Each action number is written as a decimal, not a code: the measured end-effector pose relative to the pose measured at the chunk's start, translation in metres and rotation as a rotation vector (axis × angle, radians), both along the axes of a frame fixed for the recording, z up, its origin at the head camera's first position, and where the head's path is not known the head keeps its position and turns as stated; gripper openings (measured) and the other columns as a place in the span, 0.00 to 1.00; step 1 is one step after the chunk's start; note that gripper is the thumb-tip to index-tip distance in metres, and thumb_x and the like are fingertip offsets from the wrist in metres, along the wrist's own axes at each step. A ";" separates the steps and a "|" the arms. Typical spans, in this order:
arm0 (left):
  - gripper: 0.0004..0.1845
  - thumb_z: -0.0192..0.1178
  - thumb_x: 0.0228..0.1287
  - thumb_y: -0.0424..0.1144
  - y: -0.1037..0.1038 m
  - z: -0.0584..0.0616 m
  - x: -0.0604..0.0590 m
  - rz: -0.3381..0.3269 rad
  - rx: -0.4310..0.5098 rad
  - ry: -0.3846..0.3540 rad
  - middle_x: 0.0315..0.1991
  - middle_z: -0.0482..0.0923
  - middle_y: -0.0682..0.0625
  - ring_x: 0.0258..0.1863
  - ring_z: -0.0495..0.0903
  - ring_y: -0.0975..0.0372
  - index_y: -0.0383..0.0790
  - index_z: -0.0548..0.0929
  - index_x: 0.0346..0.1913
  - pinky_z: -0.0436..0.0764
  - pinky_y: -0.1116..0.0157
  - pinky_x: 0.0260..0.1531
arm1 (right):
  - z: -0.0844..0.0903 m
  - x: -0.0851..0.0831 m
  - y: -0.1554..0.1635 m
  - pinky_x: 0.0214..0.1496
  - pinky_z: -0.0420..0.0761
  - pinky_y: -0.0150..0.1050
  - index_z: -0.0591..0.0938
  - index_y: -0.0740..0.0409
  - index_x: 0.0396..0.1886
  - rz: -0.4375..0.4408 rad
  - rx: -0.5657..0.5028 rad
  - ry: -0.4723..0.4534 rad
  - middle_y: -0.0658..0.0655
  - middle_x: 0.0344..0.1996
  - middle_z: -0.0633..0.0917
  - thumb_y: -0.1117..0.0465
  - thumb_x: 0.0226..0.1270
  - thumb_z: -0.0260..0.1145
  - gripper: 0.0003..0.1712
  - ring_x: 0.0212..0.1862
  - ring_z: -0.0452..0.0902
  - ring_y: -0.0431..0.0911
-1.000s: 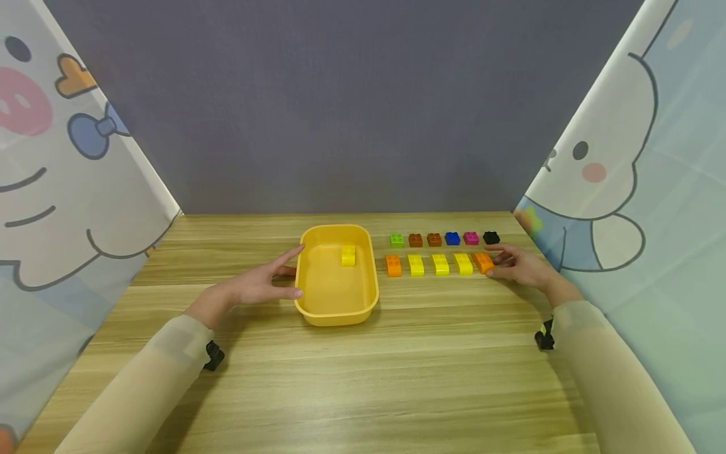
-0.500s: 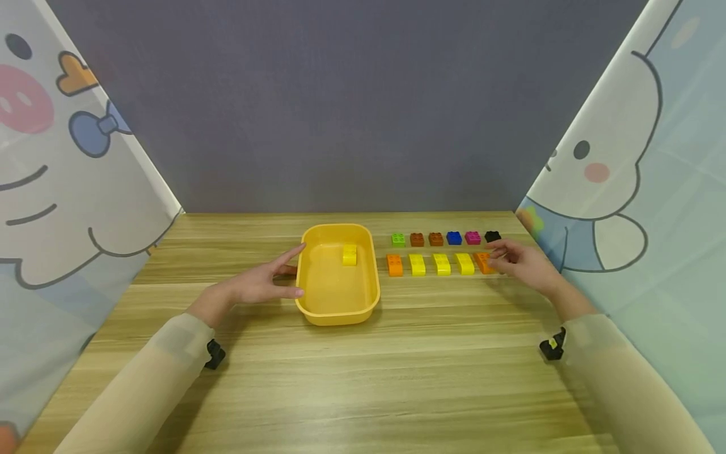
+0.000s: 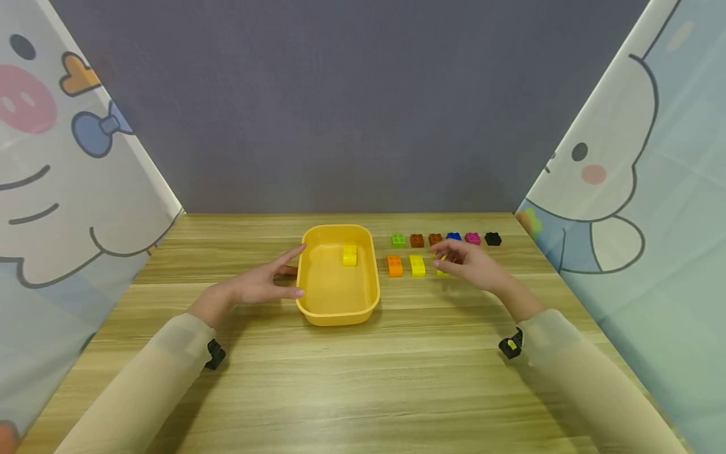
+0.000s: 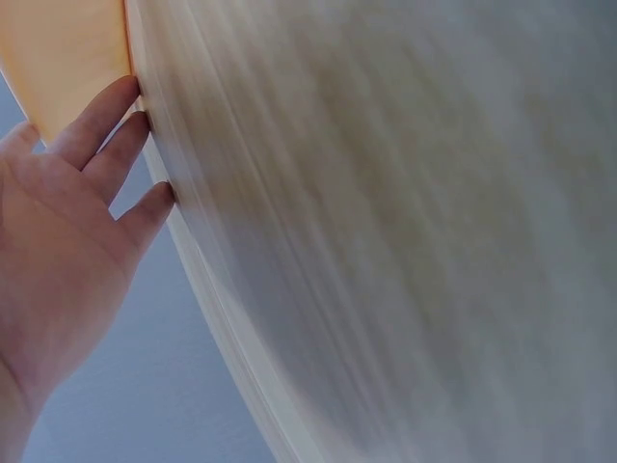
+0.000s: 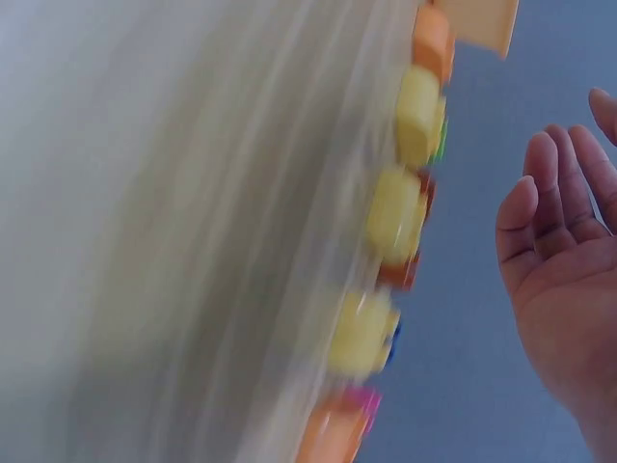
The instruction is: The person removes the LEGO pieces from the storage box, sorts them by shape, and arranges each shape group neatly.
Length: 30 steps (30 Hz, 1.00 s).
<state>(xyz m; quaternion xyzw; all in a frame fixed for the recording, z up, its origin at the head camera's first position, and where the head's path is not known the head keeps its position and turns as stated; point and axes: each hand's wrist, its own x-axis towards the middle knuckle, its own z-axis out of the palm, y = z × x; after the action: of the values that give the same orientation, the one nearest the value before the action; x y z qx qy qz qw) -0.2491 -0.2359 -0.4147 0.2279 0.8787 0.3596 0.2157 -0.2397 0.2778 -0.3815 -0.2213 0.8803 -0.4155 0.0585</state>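
Bricks are lined up in two rows on the wooden table (image 3: 363,378), right of the yellow tub (image 3: 338,309). The right hand (image 3: 471,265) hovers over the near row with fingers loosely spread and nothing in it (the wrist view is blurry but shows an empty palm). It covers part of that row, so from the head view you only get the orange brick (image 3: 394,265), a yellow brick (image 3: 417,265) and a sliver of another yellow one. The far row has green (image 3: 398,240), two brown (image 3: 416,240), blue, pink (image 3: 472,238) and black (image 3: 493,239) small bricks. One more yellow brick (image 3: 350,255) sits inside the tub near its far right corner.

The left hand (image 3: 263,284) rests flat against the tub's left wall, fingers straight, thumb near the rim.

The tabletop is light wood grain, with a grey-purple back wall (image 3: 340,107) behind it and cartoon-printed curtains (image 3: 68,189) closing in both sides.
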 end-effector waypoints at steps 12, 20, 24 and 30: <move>0.60 0.71 0.71 0.65 0.000 0.000 -0.001 -0.001 -0.011 0.013 0.83 0.68 0.36 0.84 0.63 0.33 0.71 0.38 0.91 0.60 0.25 0.78 | 0.003 -0.027 -0.094 0.48 0.81 0.41 0.86 0.56 0.66 0.096 0.018 0.086 0.55 0.50 0.88 0.56 0.84 0.68 0.18 0.46 0.80 0.49; 0.60 0.71 0.72 0.64 -0.001 0.000 0.000 -0.006 -0.001 0.005 0.83 0.68 0.35 0.83 0.62 0.33 0.70 0.38 0.91 0.61 0.24 0.77 | 0.004 -0.054 -0.141 0.56 0.79 0.47 0.86 0.55 0.69 0.138 0.095 0.135 0.56 0.65 0.86 0.54 0.86 0.66 0.20 0.53 0.78 0.50; 0.60 0.71 0.72 0.64 -0.001 0.000 0.000 -0.014 0.002 0.003 0.83 0.68 0.35 0.84 0.62 0.32 0.70 0.38 0.91 0.61 0.24 0.77 | 0.005 -0.066 -0.157 0.52 0.77 0.46 0.87 0.51 0.69 0.153 0.170 0.135 0.55 0.66 0.86 0.55 0.85 0.67 0.19 0.47 0.76 0.50; 0.60 0.71 0.72 0.64 -0.002 -0.002 -0.001 -0.018 0.011 0.004 0.83 0.68 0.35 0.84 0.62 0.33 0.71 0.38 0.91 0.60 0.24 0.77 | 0.001 -0.081 -0.171 0.72 0.77 0.54 0.88 0.46 0.68 0.158 0.286 0.082 0.54 0.70 0.84 0.57 0.85 0.66 0.18 0.63 0.79 0.56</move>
<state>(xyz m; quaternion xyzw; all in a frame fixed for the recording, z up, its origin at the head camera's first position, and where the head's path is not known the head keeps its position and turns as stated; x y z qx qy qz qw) -0.2501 -0.2383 -0.4168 0.2376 0.8750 0.3622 0.2160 -0.3205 0.1069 -0.3804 -0.2961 0.9120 -0.2707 0.0858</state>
